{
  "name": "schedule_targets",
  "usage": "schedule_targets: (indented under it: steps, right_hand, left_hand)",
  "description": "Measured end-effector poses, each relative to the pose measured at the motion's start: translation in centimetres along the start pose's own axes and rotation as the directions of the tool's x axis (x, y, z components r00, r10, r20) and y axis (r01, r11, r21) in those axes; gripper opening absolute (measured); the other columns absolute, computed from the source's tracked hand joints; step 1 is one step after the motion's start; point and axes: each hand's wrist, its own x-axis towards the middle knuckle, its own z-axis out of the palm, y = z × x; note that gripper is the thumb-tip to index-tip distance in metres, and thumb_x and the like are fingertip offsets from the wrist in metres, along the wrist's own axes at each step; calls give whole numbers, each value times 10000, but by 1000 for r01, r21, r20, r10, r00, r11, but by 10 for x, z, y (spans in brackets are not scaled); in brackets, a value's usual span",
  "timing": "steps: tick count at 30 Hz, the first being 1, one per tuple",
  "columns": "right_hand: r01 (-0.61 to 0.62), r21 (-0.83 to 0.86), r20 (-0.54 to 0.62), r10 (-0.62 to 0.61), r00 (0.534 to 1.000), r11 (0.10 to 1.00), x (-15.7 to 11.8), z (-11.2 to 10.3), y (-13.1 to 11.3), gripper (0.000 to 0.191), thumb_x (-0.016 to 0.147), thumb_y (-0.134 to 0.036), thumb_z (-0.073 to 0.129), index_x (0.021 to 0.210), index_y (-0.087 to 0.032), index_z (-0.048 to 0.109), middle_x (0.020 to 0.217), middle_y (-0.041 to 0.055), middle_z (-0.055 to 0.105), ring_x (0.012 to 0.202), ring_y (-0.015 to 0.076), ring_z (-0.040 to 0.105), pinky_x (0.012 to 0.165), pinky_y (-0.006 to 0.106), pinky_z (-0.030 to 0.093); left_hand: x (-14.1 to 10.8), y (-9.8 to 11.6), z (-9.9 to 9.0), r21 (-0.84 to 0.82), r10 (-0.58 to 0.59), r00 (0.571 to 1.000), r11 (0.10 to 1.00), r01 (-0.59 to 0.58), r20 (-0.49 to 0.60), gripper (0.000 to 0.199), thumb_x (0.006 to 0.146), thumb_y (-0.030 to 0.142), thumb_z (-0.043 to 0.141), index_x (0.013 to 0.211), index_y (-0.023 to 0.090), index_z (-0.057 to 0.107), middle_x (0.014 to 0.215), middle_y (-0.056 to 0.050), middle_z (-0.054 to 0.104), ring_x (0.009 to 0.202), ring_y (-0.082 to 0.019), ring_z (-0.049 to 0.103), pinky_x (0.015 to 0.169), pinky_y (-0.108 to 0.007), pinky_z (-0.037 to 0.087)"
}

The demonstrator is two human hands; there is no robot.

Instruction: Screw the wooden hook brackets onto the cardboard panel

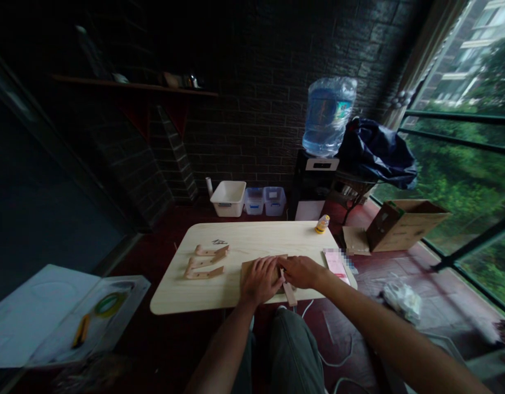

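Observation:
A square wooden board [247,272] lies near the front edge of the pale table. My left hand [260,280] is laid over it, fingers curved across the top and thumb toward a wooden leg piece [290,295]. That piece sticks out past the table's front edge. My right hand [302,272] is closed at the far end of the leg piece, beside my left fingertips; what its fingers pinch is hidden. Bent wooden legs [205,272] rest on the left of the table. Behind them is a small group of dark screws [219,242].
On the table [174,295], a yellow-capped bottle [321,224] stands back right and a pink sheet [336,264] lies at the right. An open case [125,306] is at left. Bins [228,200], a water dispenser [318,175] and a cardboard box [404,227] stand beyond.

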Motion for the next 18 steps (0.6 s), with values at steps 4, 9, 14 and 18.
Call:
schedule_targets:
  steps: [4,9,14,18]
  right_hand:
    - [-33,-2,15,33,999,999,-2,2,2,398,950,-193,486,1346,-156,478,1155,191,716,1038,295,710,809,367,534]
    - [-74,6,24,73,997,997,0,3,6,379,963,-239,485,1300,-67,503,1098,236,715,1036,314,705,800,366,533]
    - [0,23,29,-1,1000,1000,-1,-1,3,437,933,-251,521,1346,-115,469,1153,188,715,1041,301,705,822,364,534]
    - [17,3,8,-17,1000,1000,0,-1,2,397,929,-202,533,1319,-143,489,1183,200,704,1070,293,699,842,365,532]
  left_hand:
    - [1,1,-2,-29,-2,1000,1000,2,14,583,955,474,509,1454,182,437,1441,-115,552,1347,-287,475,1180,-488,295]
    - [3,3,-6,-46,-8,999,999,9,36,563,956,463,513,1449,202,440,1443,-95,550,1344,-273,471,1183,-471,298]
    - [1,2,-4,-34,-4,1000,999,5,22,596,955,463,512,1466,170,418,1451,-112,542,1357,-276,461,1185,-466,295]
    - [1,2,-2,-12,-7,1000,1000,7,13,601,949,471,518,1458,165,430,1437,-116,553,1348,-286,468,1180,-473,299]
